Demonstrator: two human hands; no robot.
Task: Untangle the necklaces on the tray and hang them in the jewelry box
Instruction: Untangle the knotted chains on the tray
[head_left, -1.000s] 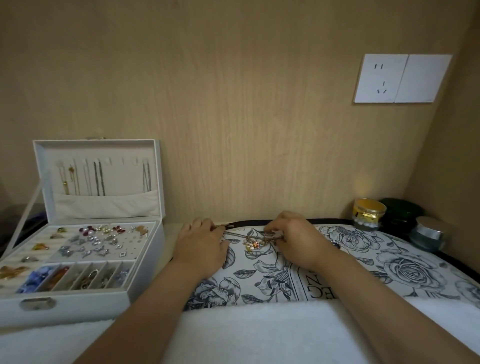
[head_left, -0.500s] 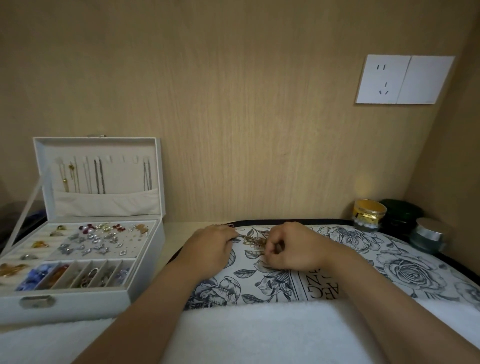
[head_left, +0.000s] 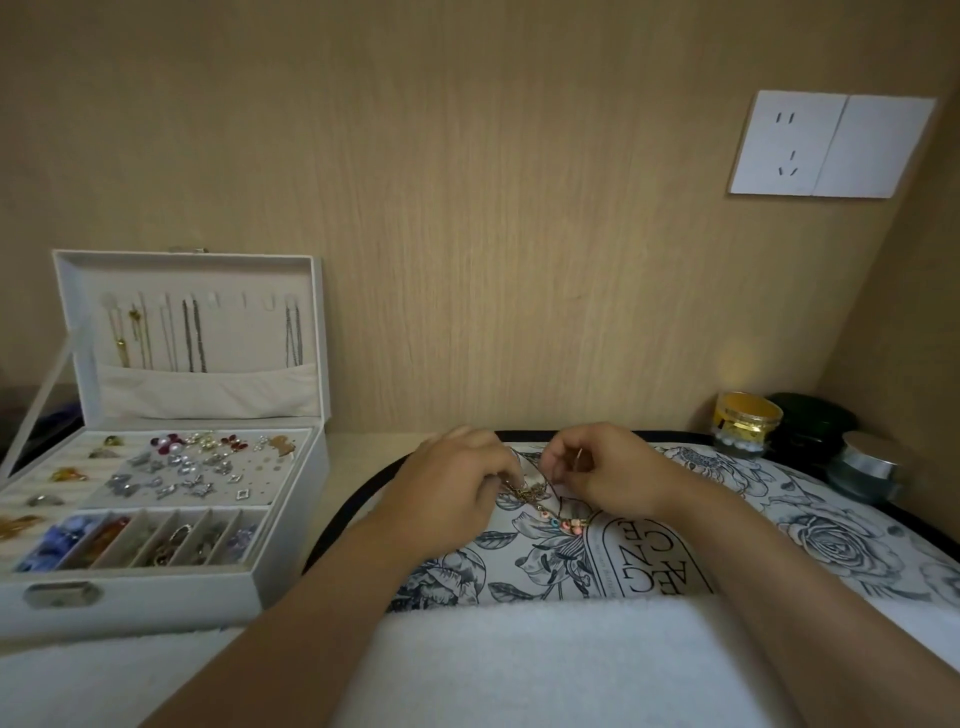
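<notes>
A tangle of thin gold necklaces (head_left: 540, 501) with small coloured beads lies on the flower-printed tray (head_left: 841, 535). My left hand (head_left: 457, 483) pinches the tangle's left end with curled fingertips. My right hand (head_left: 602, 467) is just to the right of it, fingers curled, pinching a fine chain above the tray. The white jewelry box (head_left: 171, 587) stands open at the left. Several chains (head_left: 192, 332) hang from hooks inside its raised lid.
The box's lower tray holds earrings, rings and beads in small compartments. A gold-lidded jar (head_left: 745, 423), a dark green jar (head_left: 810, 426) and a silver-lidded jar (head_left: 867, 467) stand at the back right. A white towel (head_left: 519, 660) covers the near edge. A wall socket (head_left: 826, 145) is above.
Both hands drew closer together, then rose slightly. The tangle shifted toward me, and its beaded part now lies stretched out below the hands.
</notes>
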